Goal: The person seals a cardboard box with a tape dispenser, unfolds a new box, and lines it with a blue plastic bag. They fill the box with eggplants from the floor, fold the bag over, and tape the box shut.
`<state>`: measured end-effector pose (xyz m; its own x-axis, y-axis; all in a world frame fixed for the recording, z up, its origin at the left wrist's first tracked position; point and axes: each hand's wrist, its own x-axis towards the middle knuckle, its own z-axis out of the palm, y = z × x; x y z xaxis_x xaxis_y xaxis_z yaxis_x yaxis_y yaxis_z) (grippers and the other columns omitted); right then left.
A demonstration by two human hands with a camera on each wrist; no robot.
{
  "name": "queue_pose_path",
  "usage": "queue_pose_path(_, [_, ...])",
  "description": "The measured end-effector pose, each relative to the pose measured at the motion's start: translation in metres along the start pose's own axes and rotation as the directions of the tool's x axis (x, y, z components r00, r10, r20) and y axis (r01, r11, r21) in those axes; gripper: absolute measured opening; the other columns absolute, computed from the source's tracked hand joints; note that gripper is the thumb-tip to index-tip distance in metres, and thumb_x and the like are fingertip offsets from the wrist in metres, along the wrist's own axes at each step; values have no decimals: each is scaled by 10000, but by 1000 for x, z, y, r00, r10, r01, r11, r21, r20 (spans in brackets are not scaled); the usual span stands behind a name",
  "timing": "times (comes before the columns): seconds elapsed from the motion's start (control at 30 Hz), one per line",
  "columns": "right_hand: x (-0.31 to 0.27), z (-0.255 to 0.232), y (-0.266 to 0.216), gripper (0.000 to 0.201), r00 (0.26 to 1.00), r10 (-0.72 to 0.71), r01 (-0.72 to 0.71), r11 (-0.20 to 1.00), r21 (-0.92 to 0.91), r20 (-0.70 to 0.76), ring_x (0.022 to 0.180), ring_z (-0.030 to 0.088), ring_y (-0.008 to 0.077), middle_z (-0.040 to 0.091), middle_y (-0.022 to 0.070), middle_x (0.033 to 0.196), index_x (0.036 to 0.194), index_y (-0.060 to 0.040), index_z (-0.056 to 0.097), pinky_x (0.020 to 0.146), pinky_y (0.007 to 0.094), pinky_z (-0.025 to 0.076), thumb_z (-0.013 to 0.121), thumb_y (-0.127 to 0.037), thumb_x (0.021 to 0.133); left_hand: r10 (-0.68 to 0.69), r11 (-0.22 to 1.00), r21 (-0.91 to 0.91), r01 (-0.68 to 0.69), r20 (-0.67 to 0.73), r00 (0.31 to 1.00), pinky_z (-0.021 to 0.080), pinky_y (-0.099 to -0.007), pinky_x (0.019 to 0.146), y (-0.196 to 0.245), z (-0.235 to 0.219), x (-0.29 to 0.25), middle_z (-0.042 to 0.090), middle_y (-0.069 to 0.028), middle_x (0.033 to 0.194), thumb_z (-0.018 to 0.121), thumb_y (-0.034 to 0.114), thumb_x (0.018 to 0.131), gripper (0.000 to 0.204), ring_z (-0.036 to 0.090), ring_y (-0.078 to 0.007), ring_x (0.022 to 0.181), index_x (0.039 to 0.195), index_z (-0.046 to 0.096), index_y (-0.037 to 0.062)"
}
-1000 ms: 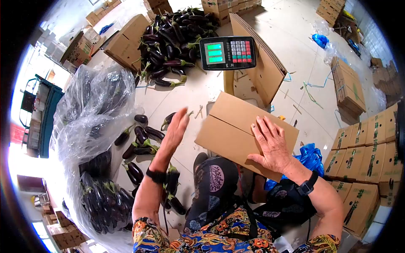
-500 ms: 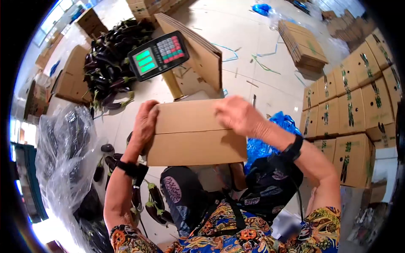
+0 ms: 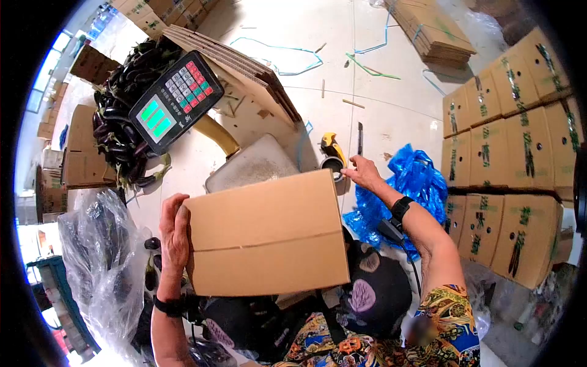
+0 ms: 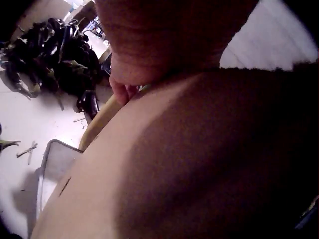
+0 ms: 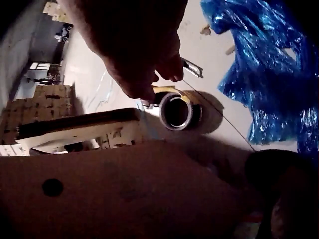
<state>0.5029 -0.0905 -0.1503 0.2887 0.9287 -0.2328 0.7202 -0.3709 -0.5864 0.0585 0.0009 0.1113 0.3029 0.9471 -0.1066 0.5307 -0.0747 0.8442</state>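
A closed cardboard box (image 3: 266, 260) lies over the person's lap, its flap seam facing up. At its left side the left hand (image 3: 173, 235) grips it near the far corner; in the left wrist view bent fingers (image 4: 124, 92) show at the box's edge. Beyond the box's right side, the right hand (image 3: 365, 174) reaches over the floor with fingers extended, close to a yellow tape dispenser (image 3: 331, 144) with a roll. In the right wrist view its fingertips are beside the tape roll (image 5: 167, 117); contact cannot be told. A cutter knife (image 3: 360, 139) lies just beyond.
A scale display (image 3: 160, 124) stands above its platform (image 3: 254, 162), beside leaning flat cardboard (image 3: 244, 70). Eggplants (image 3: 119, 116) are piled far left; bagged ones (image 3: 101, 244) stand nearer. Blue plastic (image 3: 416, 183) lies right of the right hand, before stacked boxes (image 3: 516, 153).
The box has turned flatter to the view and lies farther left. The right hand has left its top and moved right toward the tape dispenser. The left hand has come onto the box's left side.
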Motion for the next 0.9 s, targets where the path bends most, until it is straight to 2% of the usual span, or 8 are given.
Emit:
queue_pose_path(0.13, [22, 27, -9, 778, 985, 170, -168, 985, -47, 42, 1065, 593, 424, 623, 286, 1102, 1199, 46, 544, 904, 472, 480, 775, -510, 707, -106, 992, -69, 104, -14, 994, 376, -256, 953, 12, 3, -2, 537, -59, 1102, 470, 143, 999, 217, 507, -145, 1041, 1164, 525, 12])
queue_pose_path(0.23, [36, 46, -7, 626, 934, 333, -316, 939, -137, 128, 1049, 599, 431, 631, 261, 1086, 1077, 24, 561, 861, 515, 495, 773, -450, 727, -37, 997, -62, 35, -30, 999, 356, -277, 995, -1, 1, 1, 531, -72, 1169, 456, 136, 1000, 226, 498, -158, 1097, 1175, 539, 21])
queue_pose_path(0.37, [48, 62, 5, 456, 917, 399, -397, 911, -110, -5, 956, 632, 452, 662, 263, 1005, 1057, 17, 573, 832, 513, 515, 723, -239, 711, -3, 998, -65, 0, -50, 999, 351, -288, 1015, -7, 1, 2, 533, -78, 1206, 472, 147, 1004, 233, 495, -162, 1133, 1179, 554, 17])
queue_pose_path(0.5, [34, 24, 11, 432, 920, 383, -387, 865, 318, 79, 870, 662, 413, 657, 275, 917, 1018, 18, 540, 773, 461, 527, 696, -200, 679, -60, 989, -138, 54, -40, 997, 347, -289, 1016, -6, 2, 0, 526, -87, 1170, 494, 100, 981, 227, 498, -178, 1121, 1179, 541, -1])
queue_pose_path(0.6, [-6, -46, -39, 340, 952, 259, -110, 784, 610, -161, 833, 610, 183, 611, 123, 964, 1063, -13, 491, 720, 333, 530, 627, -75, 757, -115, 970, -222, 104, -36, 993, 378, -270, 972, 2, 3, -1, 541, -83, 1130, 509, 92, 977, 215, 518, -168, 1076, 1165, 550, -6])
queue_pose_path(0.73, [-56, -151, -121, 461, 939, 73, 262, 478, 838, -335, 984, 604, 170, 590, 87, 1120, 1308, 3, 443, 890, 338, 505, 612, -137, 903, 13, 992, -121, -23, -84, 996, 415, -286, 933, -6, 2, 1, 569, -108, 1086, 539, 119, 965, 213, 555, -205, 1029, 1122, 584, -19])
queue_pose_path(0.83, [-68, -208, -177, 313, 963, 165, 157, 303, 940, -214, 824, 587, 112, 609, 30, 953, 1160, -24, 560, 764, 281, 499, 630, -196, 908, 77, 990, -107, -89, -108, 991, 431, -301, 925, -14, 2, -2, 582, -120, 1062, 549, 154, 962, 226, 577, -226, 1016, 1118, 594, -2])
queue_pose_path(0.9, [-65, -218, -179, 189, 989, 25, 134, 312, 941, -149, 696, 495, 69, 559, -18, 836, 1043, -59, 584, 627, 246, 418, 628, -189, 913, 126, 986, -91, -137, -116, 985, 438, -309, 922, -12, 2, -1, 587, -127, 1050, 549, 170, 961, 232, 584, -238, 1015, 1118, 599, 7])
